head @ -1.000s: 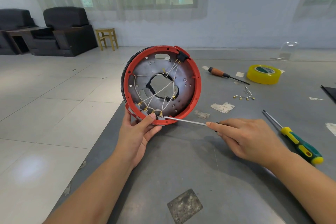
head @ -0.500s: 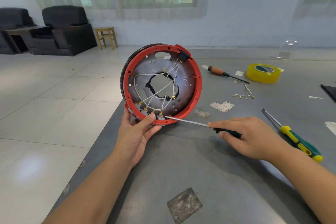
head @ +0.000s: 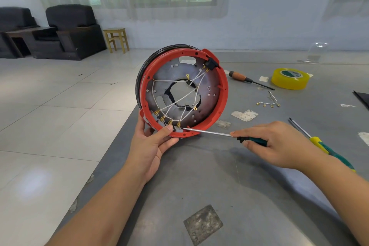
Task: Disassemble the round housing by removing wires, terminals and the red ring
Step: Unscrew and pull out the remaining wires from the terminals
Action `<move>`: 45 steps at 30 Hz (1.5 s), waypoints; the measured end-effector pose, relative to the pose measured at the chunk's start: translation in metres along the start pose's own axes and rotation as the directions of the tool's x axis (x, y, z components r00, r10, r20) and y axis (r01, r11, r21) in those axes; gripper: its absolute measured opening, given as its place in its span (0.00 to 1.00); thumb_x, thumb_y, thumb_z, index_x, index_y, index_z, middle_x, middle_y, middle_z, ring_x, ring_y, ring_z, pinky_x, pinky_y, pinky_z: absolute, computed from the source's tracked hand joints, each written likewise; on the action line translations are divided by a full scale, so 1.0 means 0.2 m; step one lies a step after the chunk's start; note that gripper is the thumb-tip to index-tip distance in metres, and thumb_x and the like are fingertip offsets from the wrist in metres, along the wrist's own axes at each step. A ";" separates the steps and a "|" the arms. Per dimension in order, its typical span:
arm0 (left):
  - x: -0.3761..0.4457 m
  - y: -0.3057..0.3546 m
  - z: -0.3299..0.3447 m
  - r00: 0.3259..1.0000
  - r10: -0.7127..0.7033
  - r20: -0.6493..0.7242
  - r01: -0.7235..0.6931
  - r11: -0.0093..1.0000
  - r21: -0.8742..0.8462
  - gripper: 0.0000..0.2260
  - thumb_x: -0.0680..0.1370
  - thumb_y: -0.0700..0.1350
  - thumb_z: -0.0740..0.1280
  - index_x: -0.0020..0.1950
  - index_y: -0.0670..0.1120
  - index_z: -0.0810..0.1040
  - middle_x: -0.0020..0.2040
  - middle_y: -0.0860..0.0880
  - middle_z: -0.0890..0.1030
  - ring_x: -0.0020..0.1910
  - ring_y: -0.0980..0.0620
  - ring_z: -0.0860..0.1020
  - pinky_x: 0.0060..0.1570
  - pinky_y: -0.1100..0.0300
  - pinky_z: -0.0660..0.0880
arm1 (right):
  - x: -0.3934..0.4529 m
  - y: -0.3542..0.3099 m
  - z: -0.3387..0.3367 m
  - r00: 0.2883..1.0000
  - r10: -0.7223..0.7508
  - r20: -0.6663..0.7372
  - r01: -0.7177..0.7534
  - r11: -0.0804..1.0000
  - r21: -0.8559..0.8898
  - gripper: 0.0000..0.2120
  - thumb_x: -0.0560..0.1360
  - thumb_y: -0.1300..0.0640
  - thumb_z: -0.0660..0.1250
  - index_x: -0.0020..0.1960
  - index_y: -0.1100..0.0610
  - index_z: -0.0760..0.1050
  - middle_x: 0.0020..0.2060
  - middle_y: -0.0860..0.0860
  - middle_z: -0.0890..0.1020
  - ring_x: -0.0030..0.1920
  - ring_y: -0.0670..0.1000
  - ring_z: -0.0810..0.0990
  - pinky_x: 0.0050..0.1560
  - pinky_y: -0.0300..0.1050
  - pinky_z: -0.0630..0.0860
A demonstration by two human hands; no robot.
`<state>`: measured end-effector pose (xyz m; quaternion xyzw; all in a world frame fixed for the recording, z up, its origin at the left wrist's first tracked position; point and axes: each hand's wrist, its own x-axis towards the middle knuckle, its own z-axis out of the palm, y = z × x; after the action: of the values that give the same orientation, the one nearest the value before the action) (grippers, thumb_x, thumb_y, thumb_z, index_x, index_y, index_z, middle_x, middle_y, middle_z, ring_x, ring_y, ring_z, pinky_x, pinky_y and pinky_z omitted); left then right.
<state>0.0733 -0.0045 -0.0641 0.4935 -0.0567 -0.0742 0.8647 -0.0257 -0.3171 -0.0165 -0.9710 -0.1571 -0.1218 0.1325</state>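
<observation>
Two hands work at the round housing (head: 180, 94), held tilted on edge above the worktop (head: 219, 175). The left hand (head: 148, 146) grips its lower rim, thumb on the red ring (head: 223, 94). Right of the housing, the right hand (head: 279, 144) grips a screwdriver (head: 217, 133), tip at the lower terminals (head: 169, 121).

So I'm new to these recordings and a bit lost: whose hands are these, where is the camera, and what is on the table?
The camera sits on a person's head, looking down at their own hands. The left hand holds a round housing with a red ring and white wires upright on the grey table. The right hand grips a screwdriver, its tip at the terminals. Also lying there: yellow tape, two more screwdrivers, and loose terminals.
</observation>
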 end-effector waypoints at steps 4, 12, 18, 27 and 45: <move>0.00 0.00 0.00 1.000 -0.005 0.004 0.005 1.000 -0.004 0.29 0.77 0.30 0.72 0.71 0.56 0.75 0.57 0.40 0.83 0.54 0.35 0.86 0.49 0.48 0.85 | 0.00 0.01 0.00 1.000 0.003 0.005 -0.003 1.000 0.012 0.18 0.80 0.52 0.69 0.67 0.36 0.78 0.47 0.41 0.86 0.37 0.46 0.80 0.37 0.49 0.78; 0.00 0.01 0.01 1.000 -0.001 -0.001 0.001 1.000 0.003 0.30 0.78 0.30 0.71 0.73 0.56 0.73 0.56 0.40 0.82 0.54 0.35 0.86 0.50 0.47 0.85 | 0.00 0.01 0.01 1.000 -0.003 0.017 0.002 1.000 0.018 0.18 0.80 0.51 0.68 0.68 0.36 0.77 0.47 0.41 0.86 0.39 0.48 0.81 0.39 0.51 0.79; 0.00 0.01 0.01 1.000 -0.006 -0.017 0.006 1.000 -0.008 0.29 0.78 0.30 0.71 0.73 0.55 0.73 0.55 0.41 0.82 0.53 0.35 0.86 0.48 0.49 0.85 | -0.02 0.01 0.05 0.999 -0.029 -0.028 0.029 1.000 0.004 0.18 0.80 0.52 0.69 0.68 0.37 0.78 0.47 0.41 0.86 0.38 0.47 0.80 0.37 0.50 0.78; 0.01 0.00 -0.01 1.000 -0.005 -0.025 0.005 1.000 -0.026 0.29 0.77 0.31 0.73 0.72 0.55 0.74 0.55 0.40 0.83 0.54 0.35 0.86 0.48 0.50 0.84 | -0.04 -0.01 0.10 0.997 -0.030 -0.070 0.029 0.999 -0.015 0.19 0.80 0.53 0.68 0.69 0.38 0.77 0.46 0.39 0.84 0.38 0.47 0.80 0.36 0.52 0.78; 0.02 -0.01 -0.02 0.999 0.010 -0.035 -0.011 0.999 -0.035 0.29 0.76 0.32 0.74 0.73 0.54 0.74 0.53 0.42 0.83 0.55 0.33 0.85 0.51 0.47 0.84 | -0.03 -0.07 0.08 0.995 -0.035 -0.092 0.027 0.995 -0.092 0.19 0.79 0.53 0.68 0.68 0.37 0.78 0.46 0.40 0.85 0.39 0.49 0.81 0.35 0.50 0.78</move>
<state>0.0780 -0.0023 -0.0678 0.4792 -0.0430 -0.0623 0.8744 -0.0326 -0.3014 -0.0292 -0.9667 -0.1602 -0.1762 0.0935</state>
